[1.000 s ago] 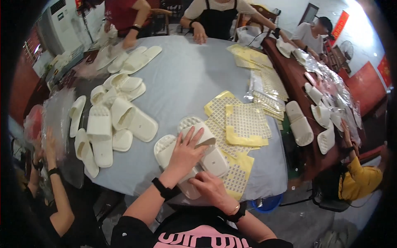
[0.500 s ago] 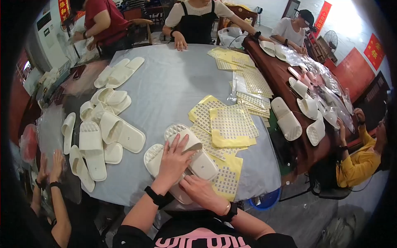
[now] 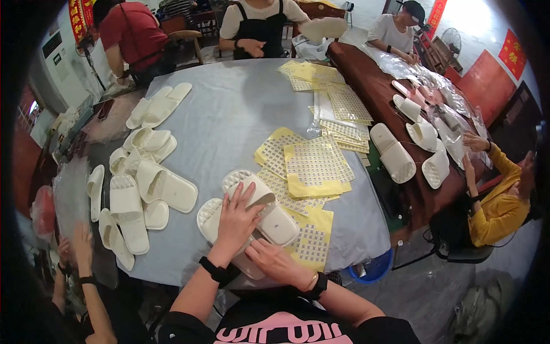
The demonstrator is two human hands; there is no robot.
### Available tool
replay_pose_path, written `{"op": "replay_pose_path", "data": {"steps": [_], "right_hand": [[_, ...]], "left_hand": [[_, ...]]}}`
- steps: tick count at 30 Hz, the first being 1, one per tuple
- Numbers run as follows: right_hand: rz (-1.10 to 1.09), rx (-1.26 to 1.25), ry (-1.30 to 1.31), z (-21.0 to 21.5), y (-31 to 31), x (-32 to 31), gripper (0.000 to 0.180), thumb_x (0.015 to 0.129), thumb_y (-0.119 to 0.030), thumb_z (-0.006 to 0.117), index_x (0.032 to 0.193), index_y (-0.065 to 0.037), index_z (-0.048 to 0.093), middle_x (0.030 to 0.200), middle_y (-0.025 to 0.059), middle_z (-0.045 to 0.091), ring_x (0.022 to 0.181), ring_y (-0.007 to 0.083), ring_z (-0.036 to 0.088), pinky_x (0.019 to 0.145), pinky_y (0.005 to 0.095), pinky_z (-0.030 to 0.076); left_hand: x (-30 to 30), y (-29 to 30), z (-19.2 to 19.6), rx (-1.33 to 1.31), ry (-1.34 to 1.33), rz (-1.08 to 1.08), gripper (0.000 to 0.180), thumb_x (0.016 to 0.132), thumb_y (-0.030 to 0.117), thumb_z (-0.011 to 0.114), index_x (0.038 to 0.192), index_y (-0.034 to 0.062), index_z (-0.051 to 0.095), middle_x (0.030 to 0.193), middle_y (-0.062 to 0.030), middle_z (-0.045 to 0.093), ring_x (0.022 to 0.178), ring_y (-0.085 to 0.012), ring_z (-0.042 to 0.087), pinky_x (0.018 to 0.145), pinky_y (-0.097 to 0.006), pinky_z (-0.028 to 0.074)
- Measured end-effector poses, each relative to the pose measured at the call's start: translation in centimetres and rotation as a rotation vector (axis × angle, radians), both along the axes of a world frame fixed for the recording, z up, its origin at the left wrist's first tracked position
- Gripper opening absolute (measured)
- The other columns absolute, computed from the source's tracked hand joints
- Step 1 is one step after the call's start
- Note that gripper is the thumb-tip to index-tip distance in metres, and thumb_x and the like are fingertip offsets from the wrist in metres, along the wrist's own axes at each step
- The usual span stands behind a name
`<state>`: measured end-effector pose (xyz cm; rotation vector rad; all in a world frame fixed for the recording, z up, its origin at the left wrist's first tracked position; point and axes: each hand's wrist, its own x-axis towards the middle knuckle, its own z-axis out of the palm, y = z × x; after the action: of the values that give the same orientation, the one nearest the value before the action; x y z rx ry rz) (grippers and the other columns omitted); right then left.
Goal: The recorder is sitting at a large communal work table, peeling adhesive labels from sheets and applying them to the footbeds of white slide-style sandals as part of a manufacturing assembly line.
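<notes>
A pair of cream slippers lies in front of me on the grey-covered table [image 3: 212,97]. The upper slipper [image 3: 278,227] points away from me and bears a small mark on its heel. The other slipper [image 3: 211,219] lies partly beneath it. My left hand [image 3: 235,217] rests with fingers stretched over the upper slipper's strap. Bent fingers of my right hand [image 3: 276,262] touch the lower slipper near its heel; their tips are pressed together, and whatever they may hold is hidden. Yellow-edged sticker sheets [image 3: 315,172] lie right beside the pair.
Several cream slippers [image 3: 130,212] are heaped at the left, with another pair [image 3: 161,105] behind. More sticker sheets [image 3: 349,106] lie far right. A brown-covered table [image 3: 355,69] holds slippers and clear bags. A blue bin [image 3: 372,266] stands below. Co-workers surround both tables.
My hands stay on the pair while the view shifts slightly. The person across the table has picked up slippers from the brown table. The person in yellow has raised their hands.
</notes>
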<state>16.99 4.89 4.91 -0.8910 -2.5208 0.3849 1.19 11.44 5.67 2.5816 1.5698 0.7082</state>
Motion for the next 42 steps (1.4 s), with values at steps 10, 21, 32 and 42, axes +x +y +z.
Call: {"op": "replay_pose_path", "data": {"steps": [10,21,32,42], "right_hand": [[0.017,0.039,-0.050,-0.7,0.0,0.5,0.013,0.087,-0.011,0.055,0.097,-0.003,0.050,0.094,0.0109,0.053,0.090,0.0250,0.057,0.077,0.0348,0.049],[-0.148,-0.267,0.295,0.8,-2.8,3.3,0.012,0.091,-0.007,0.060,0.100,-0.005,0.053,0.086,0.0146,0.058,0.079,0.0331,0.063,0.069,0.0410,0.051],[-1.384,-0.094,0.670,0.2,-7.5,25.5,0.015,0.100,-0.017,0.059,0.100,-0.001,0.058,0.074,0.0100,0.062,0.065,0.0175,0.058,0.062,0.0335,0.048],[-1.616,-0.150,0.372,-2.7,-10.0,31.4,0.018,0.097,-0.022,0.064,0.100,-0.005,0.060,0.071,0.0121,0.065,0.064,0.0278,0.064,0.061,0.0408,0.047]], "left_hand": [[0.1,0.0,-0.3,0.019,0.012,-0.001,0.032,0.083,0.024,0.074,0.115,0.0244,0.071,0.158,-0.0046,0.038,0.150,-0.0297,0.028,0.118,-0.058,0.028],[0.6,0.5,-0.8,0.006,-0.007,-0.015,0.033,0.082,0.024,0.075,0.115,0.0246,0.072,0.159,-0.0050,0.038,0.150,-0.0309,0.029,0.117,-0.059,0.028],[0.6,0.0,0.2,-0.026,0.010,0.034,0.037,0.080,0.016,0.076,0.117,0.0197,0.071,0.160,-0.0064,0.037,0.149,-0.0338,0.029,0.117,-0.058,0.030],[0.5,-0.1,0.1,-0.009,-0.039,0.019,0.028,0.079,0.011,0.074,0.107,0.0130,0.073,0.157,-0.0101,0.040,0.148,-0.0355,0.030,0.118,-0.056,0.027]]}}
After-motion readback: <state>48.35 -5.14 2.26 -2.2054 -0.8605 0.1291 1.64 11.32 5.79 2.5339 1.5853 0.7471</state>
